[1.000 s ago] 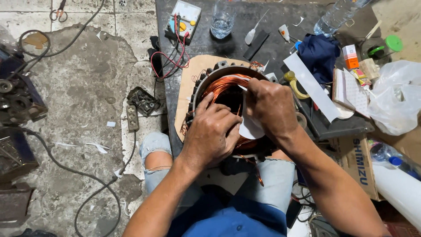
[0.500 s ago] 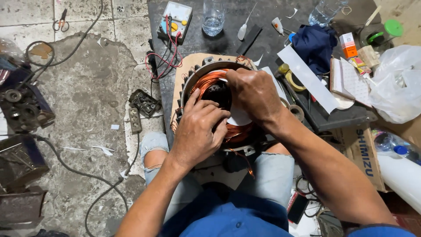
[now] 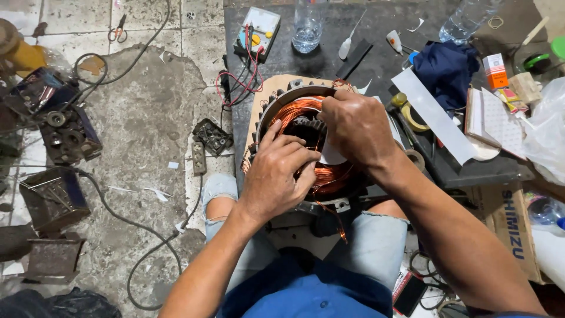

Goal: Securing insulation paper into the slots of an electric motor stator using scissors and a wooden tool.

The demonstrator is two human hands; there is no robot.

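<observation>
Motor stator (image 3: 294, 112) under both hands

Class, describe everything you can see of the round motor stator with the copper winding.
The stator is a grey metal ring holding glossy orange copper coils. It lies open end up at the near edge of the dark workbench, partly over the person's knees. The left hand and right hand cover its middle, fingers pressed into the winding, by a white paper slip. Loose copper wire hangs below.

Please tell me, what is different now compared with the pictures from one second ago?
Little changed. The left hand slid slightly toward the person over the copper coil, fingers curled inside the motor ring. The right hand remains on the ring's far side, pinching the white paper. Nothing was let go; the meter and bottles stayed put.
</observation>
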